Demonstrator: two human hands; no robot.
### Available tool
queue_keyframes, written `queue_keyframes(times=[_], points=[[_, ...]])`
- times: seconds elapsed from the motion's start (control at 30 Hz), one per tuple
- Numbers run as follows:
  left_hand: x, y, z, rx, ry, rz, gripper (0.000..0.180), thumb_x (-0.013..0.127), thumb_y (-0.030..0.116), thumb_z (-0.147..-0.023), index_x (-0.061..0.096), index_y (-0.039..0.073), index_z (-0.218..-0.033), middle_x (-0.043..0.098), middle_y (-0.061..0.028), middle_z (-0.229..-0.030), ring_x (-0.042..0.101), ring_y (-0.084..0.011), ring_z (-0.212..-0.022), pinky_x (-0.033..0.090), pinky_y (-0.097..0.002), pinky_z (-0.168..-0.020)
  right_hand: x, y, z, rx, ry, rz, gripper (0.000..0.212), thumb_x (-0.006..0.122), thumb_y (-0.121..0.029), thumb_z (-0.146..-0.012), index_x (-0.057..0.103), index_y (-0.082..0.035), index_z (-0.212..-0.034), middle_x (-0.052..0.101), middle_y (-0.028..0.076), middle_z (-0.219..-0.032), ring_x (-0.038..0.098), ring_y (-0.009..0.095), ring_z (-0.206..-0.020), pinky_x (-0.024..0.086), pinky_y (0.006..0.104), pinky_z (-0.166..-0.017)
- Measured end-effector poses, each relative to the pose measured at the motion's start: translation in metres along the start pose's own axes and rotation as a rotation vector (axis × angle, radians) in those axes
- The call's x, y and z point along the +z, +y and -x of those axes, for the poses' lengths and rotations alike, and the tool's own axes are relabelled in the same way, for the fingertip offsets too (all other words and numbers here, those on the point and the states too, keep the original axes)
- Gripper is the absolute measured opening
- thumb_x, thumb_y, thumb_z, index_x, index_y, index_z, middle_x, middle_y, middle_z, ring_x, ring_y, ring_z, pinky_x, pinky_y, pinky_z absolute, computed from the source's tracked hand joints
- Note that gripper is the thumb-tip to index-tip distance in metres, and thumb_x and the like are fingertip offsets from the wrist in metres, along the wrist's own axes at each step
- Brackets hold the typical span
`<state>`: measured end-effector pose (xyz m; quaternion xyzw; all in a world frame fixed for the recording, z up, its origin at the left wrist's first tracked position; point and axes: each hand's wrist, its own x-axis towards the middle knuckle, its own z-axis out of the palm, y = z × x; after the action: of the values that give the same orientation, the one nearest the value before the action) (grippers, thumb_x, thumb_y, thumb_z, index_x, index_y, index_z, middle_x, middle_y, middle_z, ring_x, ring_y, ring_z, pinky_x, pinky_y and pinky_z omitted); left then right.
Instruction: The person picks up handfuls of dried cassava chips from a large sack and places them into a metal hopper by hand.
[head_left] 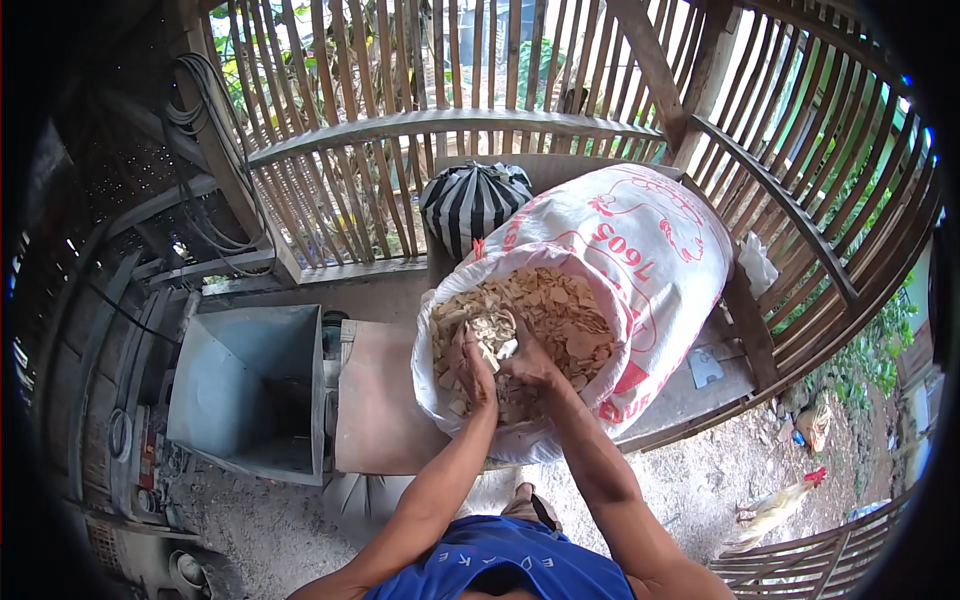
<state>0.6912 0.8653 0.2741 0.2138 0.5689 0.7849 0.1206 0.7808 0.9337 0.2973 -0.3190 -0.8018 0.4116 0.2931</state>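
My left hand (468,362) and my right hand (533,362) are cupped side by side over an open white sack (424,372). Between the palms they hold a heap of pale dried chips (492,332), flat broken pieces that look whiter than those below. Beneath and around my hands, more cream-coloured dried chips (560,305) fill the sack close to its rolled-down rim. My fingers curl inward around the heap, and their undersides are hidden. Both forearms reach up from the lower edge.
Behind the open sack lies a bulging white sack (665,245) with red print. A black-and-white striped bag (474,208) stands beside it. To the left are a flat board (385,400) and a grey metal hopper (235,345). A chicken (778,508) is on the ground at right.
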Motion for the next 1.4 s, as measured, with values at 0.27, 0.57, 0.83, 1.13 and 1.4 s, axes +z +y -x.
queue_keyframes(times=[0.27, 0.57, 0.83, 1.13, 1.4], points=[[0.004, 0.016, 0.008, -0.317, 0.023, 0.332, 0.043, 0.065, 0.034, -0.097, 0.067, -0.002, -0.120, 0.066, -0.0099, -0.116, 0.061, -0.0195, -0.103, 0.048, -0.0335, -0.091, -0.006, -0.027, 0.018, 0.235, -0.069, -0.578, 0.102, 0.083, -0.023, -0.073, 0.026, 0.000, -0.154, 0.051, 0.019, -0.142, 0.050, 0.030, -0.131, 0.038, 0.0379, -0.112], [0.020, 0.042, 0.004, 0.075, -0.082, 0.123, 0.032, 0.064, 0.021, -0.094, 0.069, -0.002, -0.115, 0.065, -0.0138, -0.120, 0.061, -0.0250, -0.110, 0.047, -0.0379, -0.098, 0.017, -0.046, 0.015, 0.216, 0.426, -0.697, 0.036, 0.060, -0.032, -0.101, 0.063, 0.000, -0.118, 0.067, 0.006, -0.106, 0.060, 0.014, -0.095, 0.049, 0.0290, -0.084], [0.021, 0.088, -0.009, 0.219, -0.117, 0.072, 0.033, 0.068, 0.016, -0.089, 0.067, -0.004, -0.115, 0.063, -0.0142, -0.118, 0.060, -0.0275, -0.114, 0.046, -0.0393, -0.100, 0.007, -0.071, 0.000, 0.052, 0.438, -0.771, 0.030, 0.058, -0.027, -0.103, 0.064, 0.000, -0.113, 0.066, 0.004, -0.103, 0.058, 0.011, -0.092, 0.049, 0.0275, -0.079], [-0.018, 0.211, -0.065, 0.664, 0.071, 0.047, 0.034, 0.070, 0.017, -0.089, 0.066, -0.002, -0.117, 0.063, -0.0140, -0.120, 0.059, -0.0261, -0.114, 0.046, -0.0390, -0.099, 0.012, -0.209, -0.042, -0.198, 0.225, -0.821, 0.036, 0.058, -0.028, -0.103, 0.063, 0.001, -0.122, 0.067, 0.006, -0.110, 0.061, 0.011, -0.096, 0.050, 0.0262, -0.082], [-0.140, 0.305, -0.110, 0.778, 0.421, -0.041, 0.034, 0.074, 0.019, -0.089, 0.067, -0.005, -0.112, 0.063, -0.0146, -0.110, 0.063, -0.0241, -0.099, 0.052, -0.0354, -0.085, 0.118, -0.350, -0.050, -0.268, -0.182, -1.121, 0.032, 0.065, -0.031, -0.099, 0.069, 0.000, -0.106, 0.069, 0.004, -0.091, 0.061, 0.008, -0.082, 0.048, 0.0251, -0.070]])
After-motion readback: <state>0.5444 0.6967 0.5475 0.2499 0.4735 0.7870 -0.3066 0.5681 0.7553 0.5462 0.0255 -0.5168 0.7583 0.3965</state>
